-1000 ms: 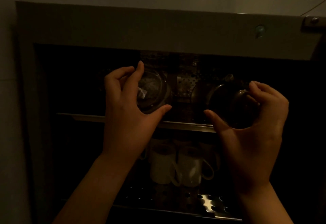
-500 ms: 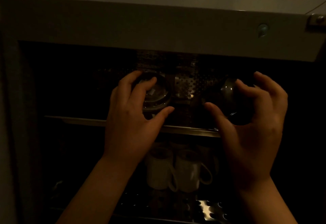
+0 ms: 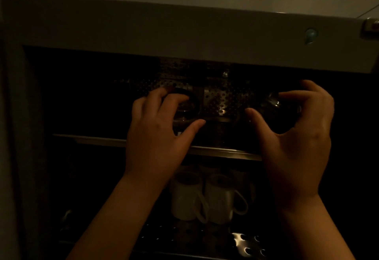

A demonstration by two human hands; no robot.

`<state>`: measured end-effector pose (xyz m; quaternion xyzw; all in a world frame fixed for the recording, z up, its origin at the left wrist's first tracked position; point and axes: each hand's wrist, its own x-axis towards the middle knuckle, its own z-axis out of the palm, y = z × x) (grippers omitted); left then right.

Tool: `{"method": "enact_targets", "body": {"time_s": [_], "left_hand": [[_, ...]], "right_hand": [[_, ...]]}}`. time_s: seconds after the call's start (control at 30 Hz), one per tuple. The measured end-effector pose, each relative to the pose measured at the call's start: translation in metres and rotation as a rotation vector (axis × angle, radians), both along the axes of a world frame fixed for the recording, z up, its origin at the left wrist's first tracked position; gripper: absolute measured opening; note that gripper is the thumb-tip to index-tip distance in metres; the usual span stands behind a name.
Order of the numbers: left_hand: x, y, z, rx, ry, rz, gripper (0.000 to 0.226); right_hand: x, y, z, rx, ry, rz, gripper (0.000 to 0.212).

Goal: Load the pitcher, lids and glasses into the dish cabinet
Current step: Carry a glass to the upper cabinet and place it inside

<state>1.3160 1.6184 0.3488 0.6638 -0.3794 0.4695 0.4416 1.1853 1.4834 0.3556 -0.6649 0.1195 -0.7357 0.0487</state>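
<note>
The scene is very dark. My left hand (image 3: 158, 134) wraps around a clear glass (image 3: 185, 111), fingers over its top and thumb underneath, just above the upper shelf of the open dish cabinet (image 3: 184, 34). My right hand (image 3: 297, 132) grips a second clear glass (image 3: 273, 104) the same way, further right and at the same height. Both glasses lie inside the cabinet opening, over the upper shelf rail (image 3: 221, 152). The pitcher and lids are hidden in the darkness or out of view.
A perforated metal back panel (image 3: 217, 99) shows between the two glasses. Two white mugs (image 3: 205, 198) stand on the perforated lower shelf (image 3: 246, 243). The cabinet's pale top frame carries a small green knob (image 3: 310, 34) at the right.
Both hands have pushed their glasses up and deeper into the upper shelf. The fingers have curled over the glasses' tops, and the view has come closer to the cabinet.
</note>
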Motion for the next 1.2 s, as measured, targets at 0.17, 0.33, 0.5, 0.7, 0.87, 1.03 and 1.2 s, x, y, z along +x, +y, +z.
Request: {"method": "enact_targets", "body": {"time_s": [0.17,0.33,0.5,0.7,0.87,1.03,1.2], "left_hand": [[0.000,-0.001,0.000,-0.004,0.012,0.029,0.045],[0.001,-0.001,0.004,0.037,0.063,0.044,0.045],[0.002,-0.002,0.005,0.072,0.102,0.084,0.049],[0.004,-0.003,0.009,0.171,0.174,0.135,0.051],[0.006,-0.003,0.010,0.217,0.222,0.160,0.052],[0.000,0.001,0.007,0.270,0.219,0.138,0.055],[-0.017,0.013,-0.029,0.257,0.027,0.078,0.060]], "right_hand": [[0.004,0.002,0.005,0.020,0.084,-0.032,0.042],[0.008,0.003,0.010,0.067,0.172,-0.085,0.040],[0.011,0.004,0.010,0.086,0.196,-0.132,0.042],[0.013,0.001,0.007,0.124,0.320,-0.253,0.043],[0.010,-0.001,0.008,0.169,0.404,-0.321,0.043],[0.005,0.007,-0.002,0.148,0.411,-0.211,0.051],[-0.004,0.024,-0.030,0.106,0.358,-0.142,0.048]]}}
